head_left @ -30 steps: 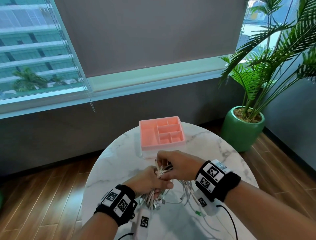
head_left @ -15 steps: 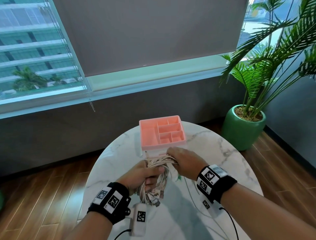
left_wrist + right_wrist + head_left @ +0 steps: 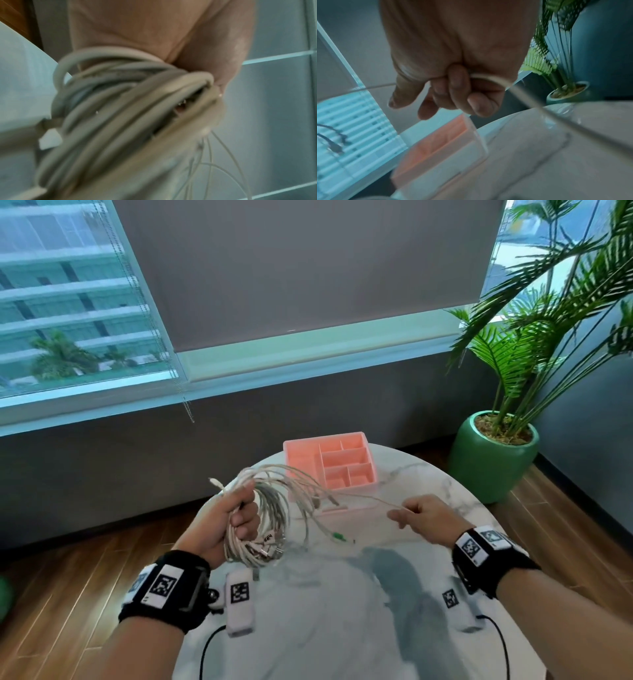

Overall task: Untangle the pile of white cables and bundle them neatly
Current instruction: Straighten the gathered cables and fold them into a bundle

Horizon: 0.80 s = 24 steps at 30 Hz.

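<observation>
Nearest, two forearms with black wrist bands bearing printed square markers, above the round marble bench (image 3: 342, 628). On the left, the left hand (image 3: 229, 520) raised over the bench edge, fingers curled tight round a coil of white cables (image 3: 270, 508); loops standing above the fist and hanging below it, plug ends dangling near the wrist. From the left wrist view, the same coil (image 3: 120, 108) pressed against the palm, very blurred, with thin strands trailing down to the right. On the right, well apart from the coil, the right hand (image 3: 428, 518) with fingers curled round a single strand (image 3: 370, 501) stretched from the coil across to it. In the right wrist view, this strand (image 3: 489, 78) passing through the closed fingers (image 3: 457, 86) of the right hand (image 3: 453, 60), entering beside the thumb and leaving slack on the other side. Between both hands, lower, a loose cable end with a green plug (image 3: 339, 537), close above the bench or lying on it, cannot tell which. Further back, just behind the cables, a pink organizer tray (image 3: 334, 465) with several compartments on the bench. Beyond, at the right, a palm plant in a green pot (image 3: 493, 460) on the wooden floor (image 3: 68, 577), then the grey wall and the window with a lowered blind (image 3: 308, 268).
</observation>
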Each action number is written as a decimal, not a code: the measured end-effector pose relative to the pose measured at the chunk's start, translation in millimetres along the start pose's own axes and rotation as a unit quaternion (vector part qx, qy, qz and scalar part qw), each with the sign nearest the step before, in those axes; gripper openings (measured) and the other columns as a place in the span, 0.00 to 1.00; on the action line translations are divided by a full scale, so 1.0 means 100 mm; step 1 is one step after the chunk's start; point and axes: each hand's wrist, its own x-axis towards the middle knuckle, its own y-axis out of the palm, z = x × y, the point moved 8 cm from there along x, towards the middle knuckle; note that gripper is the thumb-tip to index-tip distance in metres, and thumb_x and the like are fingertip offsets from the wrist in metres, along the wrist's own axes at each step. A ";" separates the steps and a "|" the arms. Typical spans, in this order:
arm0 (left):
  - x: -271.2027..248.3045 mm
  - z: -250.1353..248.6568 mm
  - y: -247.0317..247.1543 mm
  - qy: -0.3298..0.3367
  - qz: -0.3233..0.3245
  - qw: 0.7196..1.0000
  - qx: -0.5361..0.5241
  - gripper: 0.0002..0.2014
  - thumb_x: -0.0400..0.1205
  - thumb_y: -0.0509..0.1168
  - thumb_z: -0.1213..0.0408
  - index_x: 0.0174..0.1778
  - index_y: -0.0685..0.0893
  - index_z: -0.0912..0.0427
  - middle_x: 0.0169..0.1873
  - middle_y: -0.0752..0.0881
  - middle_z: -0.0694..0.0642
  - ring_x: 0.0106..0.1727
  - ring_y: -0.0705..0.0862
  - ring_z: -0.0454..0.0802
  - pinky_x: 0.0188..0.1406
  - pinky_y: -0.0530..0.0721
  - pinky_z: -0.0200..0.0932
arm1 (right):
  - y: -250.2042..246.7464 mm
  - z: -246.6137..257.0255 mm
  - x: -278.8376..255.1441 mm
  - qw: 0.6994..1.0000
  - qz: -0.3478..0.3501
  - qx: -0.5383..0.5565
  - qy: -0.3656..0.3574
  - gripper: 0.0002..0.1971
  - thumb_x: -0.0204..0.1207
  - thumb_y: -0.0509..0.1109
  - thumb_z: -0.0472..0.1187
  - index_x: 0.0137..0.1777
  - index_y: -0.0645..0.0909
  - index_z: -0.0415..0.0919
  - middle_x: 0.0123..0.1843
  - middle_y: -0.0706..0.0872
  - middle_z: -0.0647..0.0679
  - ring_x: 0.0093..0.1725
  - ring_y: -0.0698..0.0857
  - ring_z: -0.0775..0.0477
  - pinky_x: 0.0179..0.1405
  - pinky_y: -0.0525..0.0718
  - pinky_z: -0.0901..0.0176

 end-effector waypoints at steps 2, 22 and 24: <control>-0.01 -0.10 -0.13 0.002 -0.020 0.999 -0.037 0.16 0.83 0.63 0.52 0.31 0.70 0.53 0.15 0.63 0.48 0.14 0.65 0.44 0.15 0.64 0.37 | -0.29 -0.23 0.00 0.994 -0.066 -0.083 0.023 0.24 0.76 0.73 0.61 0.29 0.84 0.42 0.19 0.74 0.54 0.21 0.73 0.53 0.26 0.70 0.59; 0.05 -0.01 0.45 -0.003 -0.047 0.995 0.092 0.19 0.89 0.64 0.56 0.32 0.72 0.55 0.17 0.63 0.50 0.14 0.65 0.46 0.14 0.64 0.35 | 0.36 1.41 -0.16 0.976 -0.039 -0.016 -0.213 0.16 0.78 0.75 0.51 0.64 0.83 0.51 0.56 0.86 0.60 0.52 0.83 0.67 0.48 0.79 0.78; 0.04 0.02 0.48 -0.010 -0.044 0.996 0.079 0.20 0.89 0.64 0.56 0.31 0.72 0.55 0.17 0.64 0.50 0.14 0.66 0.46 0.14 0.65 0.35 | 0.40 1.61 -0.17 0.972 -0.035 0.016 -0.231 0.07 0.81 0.72 0.43 0.55 0.87 0.42 0.46 0.90 0.52 0.42 0.85 0.62 0.45 0.80 0.75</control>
